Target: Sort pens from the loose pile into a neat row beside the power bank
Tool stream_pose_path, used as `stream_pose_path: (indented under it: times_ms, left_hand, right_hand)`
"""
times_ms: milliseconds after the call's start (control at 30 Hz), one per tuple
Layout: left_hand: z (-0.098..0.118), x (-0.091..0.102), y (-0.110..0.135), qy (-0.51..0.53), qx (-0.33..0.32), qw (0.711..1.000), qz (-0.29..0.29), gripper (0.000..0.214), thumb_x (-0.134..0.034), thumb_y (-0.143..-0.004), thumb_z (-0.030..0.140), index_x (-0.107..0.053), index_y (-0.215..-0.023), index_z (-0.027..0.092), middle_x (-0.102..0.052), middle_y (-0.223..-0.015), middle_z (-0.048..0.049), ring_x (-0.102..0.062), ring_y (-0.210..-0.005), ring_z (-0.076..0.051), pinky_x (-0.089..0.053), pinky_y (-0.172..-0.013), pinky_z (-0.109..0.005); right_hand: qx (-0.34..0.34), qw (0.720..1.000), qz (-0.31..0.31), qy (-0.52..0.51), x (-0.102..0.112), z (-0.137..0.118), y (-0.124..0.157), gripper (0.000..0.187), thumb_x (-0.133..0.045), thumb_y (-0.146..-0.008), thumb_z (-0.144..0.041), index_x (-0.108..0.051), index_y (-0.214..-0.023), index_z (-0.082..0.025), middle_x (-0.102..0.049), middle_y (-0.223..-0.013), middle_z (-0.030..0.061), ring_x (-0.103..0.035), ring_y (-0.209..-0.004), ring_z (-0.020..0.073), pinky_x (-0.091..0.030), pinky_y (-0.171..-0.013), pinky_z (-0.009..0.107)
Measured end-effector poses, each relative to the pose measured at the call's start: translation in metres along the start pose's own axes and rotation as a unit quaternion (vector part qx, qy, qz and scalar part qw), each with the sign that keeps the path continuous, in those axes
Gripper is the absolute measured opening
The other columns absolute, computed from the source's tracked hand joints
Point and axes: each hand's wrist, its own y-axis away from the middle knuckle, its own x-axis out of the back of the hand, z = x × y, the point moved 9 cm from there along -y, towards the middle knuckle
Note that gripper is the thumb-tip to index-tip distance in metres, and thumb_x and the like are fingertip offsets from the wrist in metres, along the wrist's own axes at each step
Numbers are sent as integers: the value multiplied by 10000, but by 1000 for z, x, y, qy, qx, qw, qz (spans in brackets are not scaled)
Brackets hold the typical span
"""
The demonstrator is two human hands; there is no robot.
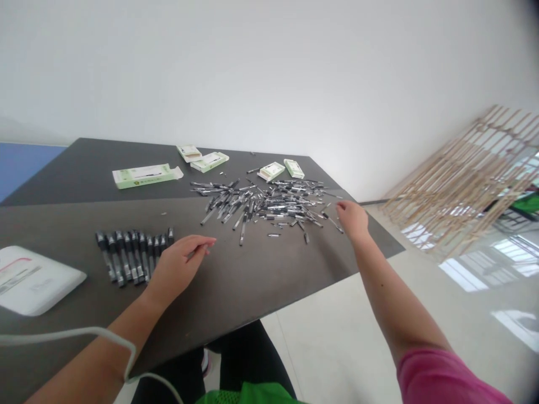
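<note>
My left hand [182, 259] is over the near part of the table, its fingers pinched together. Whatever sits at its fingertips is too small to make out. Just left of it lies a row of capped black pens [128, 255], side by side and partly hidden by the hand. My right hand [352, 219] is closed in a pinch at the right edge of a loose heap of pen parts [282, 202]. What it grips, if anything, is hidden. The heap mixes clear barrels, black caps and small silvery tips.
Behind the heap lie green-and-white cartons [147, 175], several with open flaps. A white device or pack [37, 279] rests at the left, and a white cable [101, 332] crosses over my left forearm. Wooden poles [458, 185] lean on the right, beyond the dark table [261, 280].
</note>
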Motion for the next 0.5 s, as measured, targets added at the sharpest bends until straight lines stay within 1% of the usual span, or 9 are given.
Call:
stream_pose_path:
  times_ms: [33,100,167,200,267,367,500]
  left_hand:
    - [2,-1,0,-2,-6,1000,-2,286,-441,-846,337,-659,-966,197,-700,-934,-56,-647,-811,-187,-498,-820,-315]
    - [5,-3,1,-5,-19,1000,-4,287,-439,-847,339,-661,-962,198,-699,-937,-56,-644,-840,-192,-491,-840,-317]
    - [8,-6,2,-4,-32,999,-10,286,-442,-845,340,-663,-961,202,-699,-947,-56,-641,-875,-198,-483,-865,-322]
    - [9,-7,3,-4,-37,999,-12,285,-443,-844,342,-664,-961,205,-699,-952,-56,-640,-888,-200,-481,-873,-324]
    - [10,-10,3,-3,-46,999,-17,286,-444,-841,347,-667,-961,215,-701,-957,-53,-639,-908,-204,-481,-879,-328]
    - [8,-12,3,-6,-49,999,-19,290,-442,-838,356,-668,-956,218,-704,-951,-54,-642,-908,-208,-486,-874,-334]
    - [3,-11,2,-7,-38,999,-17,289,-443,-835,359,-666,-953,216,-704,-954,-54,-648,-882,-204,-493,-863,-330]
  right_hand:
    - [-21,998,-48,38,-6,18,-3,357,-402,-864,-282,-677,-1074,-192,-680,-1037,128,-605,-963,246,-414,-762,304]
    - [-41,992,-95,67,-13,47,-3,295,-483,-799,-249,-727,-938,-156,-694,-948,159,-623,-913,264,-421,-731,312]
    - [-47,989,-117,77,-19,68,0,249,-524,-755,-220,-743,-844,-143,-698,-895,168,-633,-877,266,-426,-710,312]
    - [-48,988,-122,79,-21,74,3,240,-530,-748,-213,-745,-833,-149,-699,-896,162,-634,-872,261,-427,-708,308]
    - [-47,988,-124,79,-26,82,7,252,-520,-758,-209,-743,-870,-173,-700,-931,143,-633,-887,248,-428,-717,299]
    - [-49,990,-107,74,-30,84,6,306,-471,-809,-222,-722,-978,-181,-690,-994,138,-621,-934,245,-427,-736,298]
    - [-45,994,-84,57,-34,74,-13,344,-420,-862,-243,-690,-1063,-172,-672,-1063,137,-600,-998,239,-421,-772,290]
